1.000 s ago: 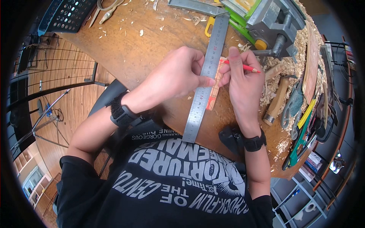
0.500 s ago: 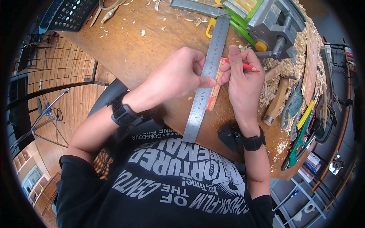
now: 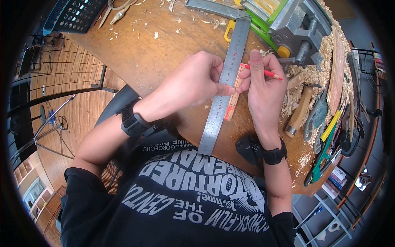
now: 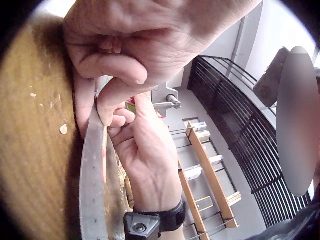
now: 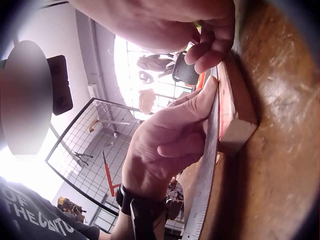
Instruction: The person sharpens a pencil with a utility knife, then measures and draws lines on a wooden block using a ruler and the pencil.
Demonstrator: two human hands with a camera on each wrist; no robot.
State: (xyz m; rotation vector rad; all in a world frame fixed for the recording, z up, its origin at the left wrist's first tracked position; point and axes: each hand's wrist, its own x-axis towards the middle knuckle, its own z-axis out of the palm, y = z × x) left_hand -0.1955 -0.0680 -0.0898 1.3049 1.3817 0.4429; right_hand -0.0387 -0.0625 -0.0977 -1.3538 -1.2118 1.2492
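A long metal square's ruler blade (image 3: 212,119) lies along the left side of a small wood block (image 3: 231,108) with red markings. The left hand (image 3: 197,78) pinches the blade, its thumb on the top face against the block. The right hand (image 3: 265,86) holds a red pencil (image 3: 269,74) between thumb and fingers, the sharpened end pointing right, away from the block; its fingertips touch the block beside the left thumb. In the right wrist view the block (image 5: 240,107) rests on the table, with the blade (image 5: 202,185) beside it.
A metal vise (image 3: 298,33) stands at the back right, near wood shavings (image 3: 323,45). A wooden-handled tool (image 3: 299,111), scissors and other tools line the right side. A perforated basket (image 3: 76,14) is at the back left.
Both hands keep almost the same position on the blade and block. The table and items shift very slightly in the head view.
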